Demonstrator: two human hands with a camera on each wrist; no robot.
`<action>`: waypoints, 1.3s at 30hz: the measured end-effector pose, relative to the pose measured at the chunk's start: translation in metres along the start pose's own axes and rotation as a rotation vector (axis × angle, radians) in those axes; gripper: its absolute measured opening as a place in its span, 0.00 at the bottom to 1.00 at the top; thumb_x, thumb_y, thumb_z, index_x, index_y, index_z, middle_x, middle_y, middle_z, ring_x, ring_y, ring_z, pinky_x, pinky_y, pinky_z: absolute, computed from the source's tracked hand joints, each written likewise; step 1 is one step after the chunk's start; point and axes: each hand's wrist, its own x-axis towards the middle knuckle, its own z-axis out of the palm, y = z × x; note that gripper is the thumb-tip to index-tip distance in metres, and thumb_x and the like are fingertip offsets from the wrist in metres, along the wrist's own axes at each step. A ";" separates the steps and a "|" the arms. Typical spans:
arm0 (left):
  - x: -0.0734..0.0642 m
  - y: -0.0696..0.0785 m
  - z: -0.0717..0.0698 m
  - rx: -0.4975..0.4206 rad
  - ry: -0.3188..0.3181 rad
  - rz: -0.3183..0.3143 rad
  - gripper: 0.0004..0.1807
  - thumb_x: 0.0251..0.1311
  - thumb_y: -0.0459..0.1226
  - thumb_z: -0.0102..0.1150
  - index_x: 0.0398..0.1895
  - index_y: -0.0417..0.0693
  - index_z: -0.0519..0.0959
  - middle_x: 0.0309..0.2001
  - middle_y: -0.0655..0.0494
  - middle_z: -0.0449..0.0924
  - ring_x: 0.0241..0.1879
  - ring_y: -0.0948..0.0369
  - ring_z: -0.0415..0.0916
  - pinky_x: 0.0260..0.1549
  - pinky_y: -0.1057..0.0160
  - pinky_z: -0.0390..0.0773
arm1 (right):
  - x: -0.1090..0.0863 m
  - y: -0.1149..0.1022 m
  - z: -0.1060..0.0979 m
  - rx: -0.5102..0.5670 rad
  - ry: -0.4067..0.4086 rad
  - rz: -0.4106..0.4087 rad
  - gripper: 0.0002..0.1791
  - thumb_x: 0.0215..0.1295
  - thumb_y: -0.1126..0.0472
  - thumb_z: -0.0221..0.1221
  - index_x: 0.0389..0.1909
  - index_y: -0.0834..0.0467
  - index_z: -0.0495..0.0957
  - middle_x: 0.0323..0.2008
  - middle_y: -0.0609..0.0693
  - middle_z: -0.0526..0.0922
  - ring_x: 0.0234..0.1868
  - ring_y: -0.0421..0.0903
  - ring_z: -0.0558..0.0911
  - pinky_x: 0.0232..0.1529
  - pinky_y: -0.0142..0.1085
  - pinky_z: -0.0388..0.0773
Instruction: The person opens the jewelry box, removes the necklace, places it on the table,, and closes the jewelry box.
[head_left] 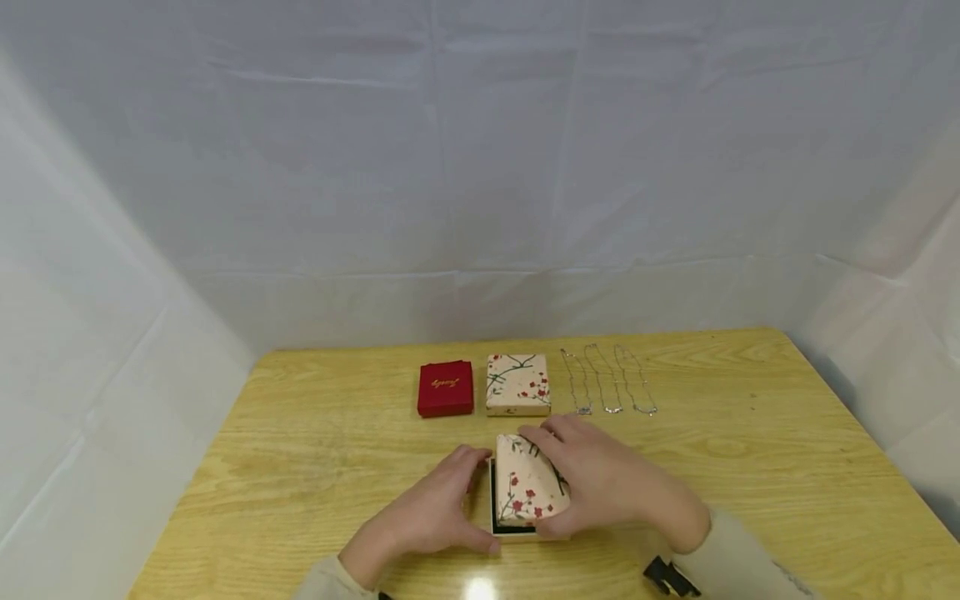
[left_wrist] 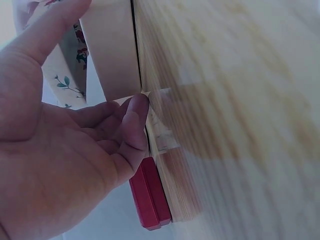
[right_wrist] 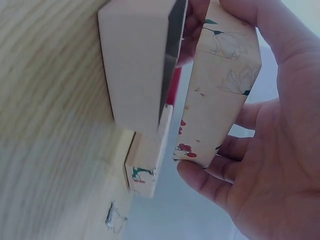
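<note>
My right hand (head_left: 600, 471) grips a cream box lid (head_left: 528, 487) printed with red blossoms and dark branches, thumb on its near side and fingers on its far side. The lid sits tilted above a box base (head_left: 517, 537) with a dark inside, and a gap shows between them in the right wrist view. On the base's left, my left hand (head_left: 431, 504) holds it with the thumb at the near corner and curled fingers at the far corner. Pale plain walls of the base (left_wrist: 112, 50) show in the left wrist view.
Behind the hands lie a red box (head_left: 446, 388) with gold lettering and a closed floral box (head_left: 517, 385). To their right, three silver necklaces (head_left: 613, 410) are laid out side by side. White cloth (head_left: 495, 183) surrounds the wooden table (head_left: 315, 433) at the back and sides.
</note>
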 end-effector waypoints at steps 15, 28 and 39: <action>0.001 0.000 -0.001 -0.012 -0.005 -0.002 0.66 0.41 0.56 0.87 0.80 0.39 0.60 0.74 0.47 0.66 0.74 0.48 0.64 0.74 0.46 0.64 | 0.011 -0.008 0.010 -0.022 -0.021 -0.003 0.60 0.47 0.31 0.76 0.79 0.56 0.67 0.60 0.47 0.75 0.56 0.43 0.72 0.57 0.42 0.79; -0.001 0.000 0.001 -0.048 0.006 -0.003 0.72 0.40 0.56 0.88 0.82 0.35 0.54 0.78 0.41 0.61 0.77 0.45 0.60 0.74 0.43 0.62 | 0.011 -0.009 0.014 -0.056 -0.019 -0.028 0.60 0.47 0.31 0.76 0.77 0.58 0.68 0.55 0.45 0.75 0.51 0.41 0.70 0.53 0.39 0.78; -0.001 0.001 0.000 -0.111 -0.015 -0.020 0.73 0.42 0.53 0.89 0.84 0.37 0.50 0.79 0.41 0.59 0.78 0.46 0.58 0.75 0.43 0.61 | 0.012 -0.009 0.015 -0.067 -0.028 -0.034 0.59 0.48 0.31 0.76 0.77 0.58 0.69 0.54 0.45 0.75 0.51 0.42 0.71 0.53 0.39 0.78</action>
